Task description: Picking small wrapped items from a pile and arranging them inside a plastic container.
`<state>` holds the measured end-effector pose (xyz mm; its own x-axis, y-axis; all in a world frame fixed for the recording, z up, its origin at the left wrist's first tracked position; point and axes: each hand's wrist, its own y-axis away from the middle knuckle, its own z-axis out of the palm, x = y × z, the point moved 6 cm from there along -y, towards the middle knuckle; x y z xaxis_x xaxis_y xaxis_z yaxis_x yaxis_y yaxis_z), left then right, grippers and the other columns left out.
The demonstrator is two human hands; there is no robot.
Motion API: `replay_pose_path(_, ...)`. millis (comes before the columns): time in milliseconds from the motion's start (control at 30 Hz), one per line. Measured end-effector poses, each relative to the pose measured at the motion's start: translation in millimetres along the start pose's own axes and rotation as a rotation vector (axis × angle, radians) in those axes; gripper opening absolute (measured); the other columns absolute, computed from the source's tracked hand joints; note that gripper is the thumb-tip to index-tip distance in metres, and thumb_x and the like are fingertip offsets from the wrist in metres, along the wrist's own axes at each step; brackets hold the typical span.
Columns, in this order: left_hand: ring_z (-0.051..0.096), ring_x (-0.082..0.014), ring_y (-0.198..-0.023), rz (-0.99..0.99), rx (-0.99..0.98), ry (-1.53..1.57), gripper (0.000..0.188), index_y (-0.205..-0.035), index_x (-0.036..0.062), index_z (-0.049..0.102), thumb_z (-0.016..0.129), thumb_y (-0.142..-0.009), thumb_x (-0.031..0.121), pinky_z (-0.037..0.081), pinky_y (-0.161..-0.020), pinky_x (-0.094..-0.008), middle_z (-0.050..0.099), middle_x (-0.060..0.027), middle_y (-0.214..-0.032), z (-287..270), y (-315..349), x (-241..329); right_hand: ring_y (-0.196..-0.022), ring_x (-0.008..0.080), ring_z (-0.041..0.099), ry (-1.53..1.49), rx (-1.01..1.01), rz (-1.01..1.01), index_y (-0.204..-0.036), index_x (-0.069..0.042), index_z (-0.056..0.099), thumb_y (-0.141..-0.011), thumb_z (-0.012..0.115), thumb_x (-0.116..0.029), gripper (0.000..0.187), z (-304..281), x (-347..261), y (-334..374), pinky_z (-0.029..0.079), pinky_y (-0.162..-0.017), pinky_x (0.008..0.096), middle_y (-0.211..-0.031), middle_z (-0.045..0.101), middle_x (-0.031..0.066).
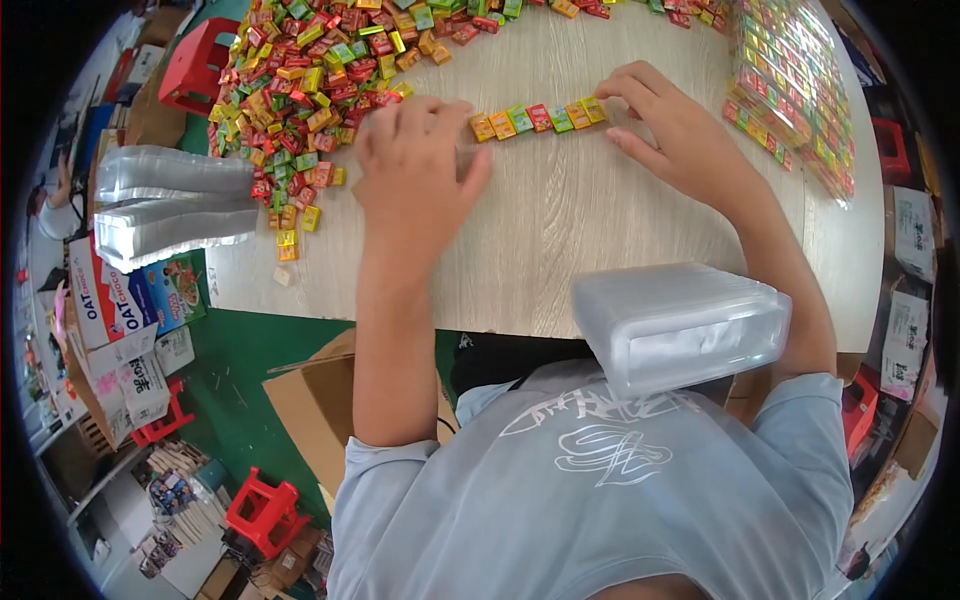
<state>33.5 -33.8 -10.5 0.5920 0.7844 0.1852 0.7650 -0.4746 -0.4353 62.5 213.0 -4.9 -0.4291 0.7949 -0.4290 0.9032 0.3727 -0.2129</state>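
Note:
A short row of small wrapped candies (540, 118) in yellow, orange, green and red lies on the pale wooden table (560, 210). My left hand (415, 165), slightly blurred, is at the row's left end, its thumb spread from the fingers. It hovers by the edge of a big loose heap of the same candies (315, 90). At the right end of the row is my right hand (680, 135), its index fingertip close to or touching the last candy and its thumb apart. Neither hand shows anything gripped.
Nested clear plastic trays (175, 205) stick out at the table's left edge. Another stack of clear trays (690, 325) stands at the near edge before my chest. Filled clear packs (790, 90) are piled at the far right. Red stools (265, 515) and cartons (315, 400) surround the table.

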Motion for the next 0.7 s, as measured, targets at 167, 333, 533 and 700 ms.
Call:
replay_pose_path(167,0.057,-0.0281,-0.112,0.126,-0.138,-0.017,0.033,-0.119,0.0140,0.074,0.078,-0.088,0.025,0.041,-0.100,-0.0463,0.067,-0.0039,-0.110,2,-11,24,-0.114,0.0360,0.063,0.017,0.074,-0.121,-0.126,-0.007,0.061,-0.094,0.071,-0.014,0.035,7,0,-8,0.052,-0.095,0.0446,-0.125,0.060,0.0140)
replay_pose_path(333,0.060,-0.0290,-0.105,0.181,-0.247,0.043,0.033,-0.117,0.0092,0.073,0.078,-0.089,0.024,0.045,-0.094,-0.0440,0.067,-0.0064,-0.105,10,-24,35,-0.111,0.0347,0.063,-0.049,-0.079,-0.073,-0.138,-0.011,0.060,-0.093,0.073,-0.013,0.047,17,5,-6,0.053,-0.095,0.0437,-0.126,0.059,0.0127)
replay_pose_path(533,0.061,-0.0314,-0.107,0.176,-0.330,0.140,0.041,-0.122,0.0055,0.068,0.078,-0.090,0.028,0.048,-0.093,-0.0480,0.066,-0.0106,-0.108,25,-42,41,-0.105,0.0334,0.066,0.038,-0.010,-0.045,-0.136,-0.011,0.060,-0.092,0.075,-0.021,0.048,7,8,-3,0.056,-0.088,0.0446,-0.115,0.062,0.0130)
replay_pose_path(700,0.061,-0.0346,-0.111,0.097,-0.297,0.108,0.060,-0.134,0.0036,0.059,0.081,-0.087,0.034,0.048,-0.095,-0.0490,0.063,-0.0143,-0.116,19,-47,41,-0.103,0.0337,0.067,0.069,0.035,-0.002,-0.136,-0.009,0.060,-0.089,0.077,-0.029,0.054,8,14,-4,0.056,-0.086,0.0442,-0.113,0.062,0.0141)
